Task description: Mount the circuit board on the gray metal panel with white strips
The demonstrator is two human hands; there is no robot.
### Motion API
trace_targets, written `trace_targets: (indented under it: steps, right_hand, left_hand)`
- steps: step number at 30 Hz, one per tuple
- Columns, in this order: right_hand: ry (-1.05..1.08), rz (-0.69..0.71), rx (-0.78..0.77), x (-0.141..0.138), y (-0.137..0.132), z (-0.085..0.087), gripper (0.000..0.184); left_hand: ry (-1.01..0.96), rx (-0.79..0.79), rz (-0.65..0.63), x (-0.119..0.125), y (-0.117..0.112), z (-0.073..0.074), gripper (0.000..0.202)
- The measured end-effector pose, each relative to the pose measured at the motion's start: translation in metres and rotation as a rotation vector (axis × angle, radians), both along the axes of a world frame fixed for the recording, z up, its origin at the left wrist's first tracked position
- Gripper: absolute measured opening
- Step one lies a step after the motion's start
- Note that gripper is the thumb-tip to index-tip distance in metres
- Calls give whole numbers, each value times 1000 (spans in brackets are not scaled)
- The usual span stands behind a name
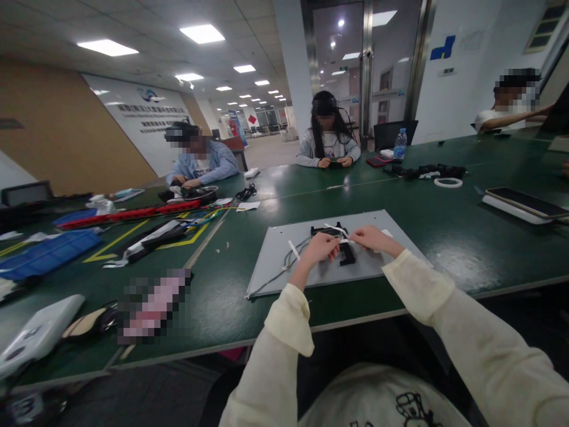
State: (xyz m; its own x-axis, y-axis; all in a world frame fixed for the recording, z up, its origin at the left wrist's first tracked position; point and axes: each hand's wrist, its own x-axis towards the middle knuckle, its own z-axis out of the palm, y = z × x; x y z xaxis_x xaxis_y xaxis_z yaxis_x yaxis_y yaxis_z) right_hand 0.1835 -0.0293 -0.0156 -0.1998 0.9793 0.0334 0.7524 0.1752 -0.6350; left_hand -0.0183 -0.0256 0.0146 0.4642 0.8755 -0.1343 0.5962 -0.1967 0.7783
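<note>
A flat grey panel (pixel 267 265) lies on the table before me, with a black bracket-like part (pixel 347 255) on it. Over this part my left hand (pixel 320 249) is closed in a pinch, its fingertips at a small white strip. From the other side my right hand (pixel 376 238) pinches close by, fingertips at the end of a thin white strip (pixel 334 228). The fingers partly hide the strips and the black part. Thin grey cables (pixel 287 264) run across the panel's left side, where another white strip (pixel 294 249) stands up.
A blue tray (pixel 53 252), a black strap-like item (pixel 151 240) and a white box (pixel 40 332) lie to the left. At right are a phone (pixel 528 201), a roll of white tape (pixel 448 182) and a water bottle (pixel 400 145). Several people sit around the table.
</note>
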Motion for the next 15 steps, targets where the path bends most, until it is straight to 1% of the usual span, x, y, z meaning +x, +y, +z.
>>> trace_targets:
  steps: [3,5,7,9,12,15]
  right_hand:
    - [-78,-19,87,0,-11,-2,41]
    - [-123,-38,124,-1,-17,-2,42]
    - [-175,-68,152,-3,-21,-2,41]
    - [-234,-92,178,-5,-23,-1,37]
    - [-311,-105,196,-9,-26,0,33]
    - [-367,-128,181,-13,-29,1,33]
  left_hand:
    - [120,176,20,7,-15,-7,38]
    - [243,335,50,11,-24,-8,39]
    - [362,460,84,14,-31,-9,36]
    - [455,514,106,15,-34,-11,34]
    - [551,533,120,16,-36,-15,35]
    - [600,536,117,16,-37,-19,37]
